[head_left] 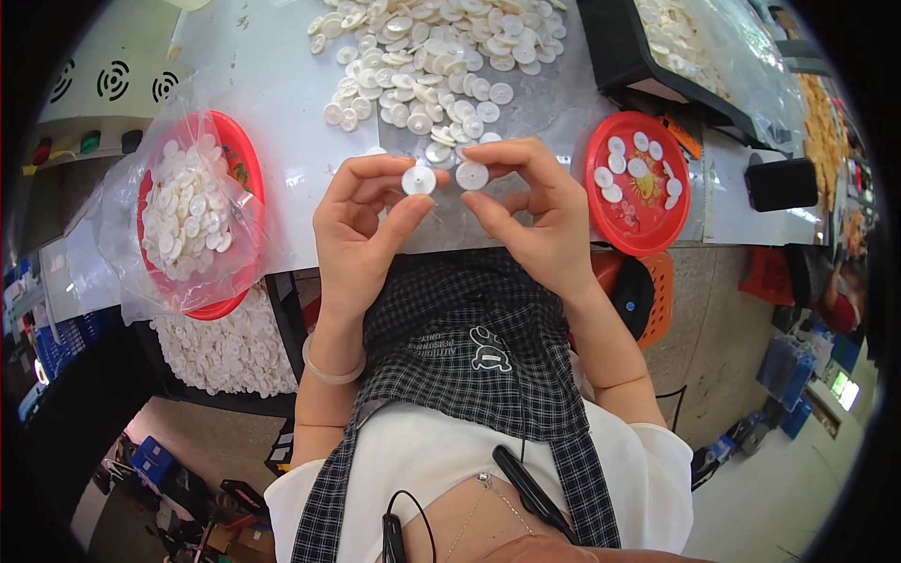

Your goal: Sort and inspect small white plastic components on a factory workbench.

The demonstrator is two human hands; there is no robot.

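Note:
My left hand [366,218] pinches a white plastic gear [419,179] by its edges, thumb below and fingers above. Level with it, a second white gear [472,175] is pinched by its rim in my right hand [527,202]. The two gears face up side by side, a small gap between them, over the near edge of the table. Just beyond my fingertips spreads a large loose pile of white gears [441,70], some of them lying close to my right fingers.
On the left, a red tray [246,159] carries a clear bag of white gears [188,211]; a bin of white pieces [225,342] sits below. At right are a red plate [648,211] with several gears, a black box [629,47] of white parts and a dark phone-like object [782,184].

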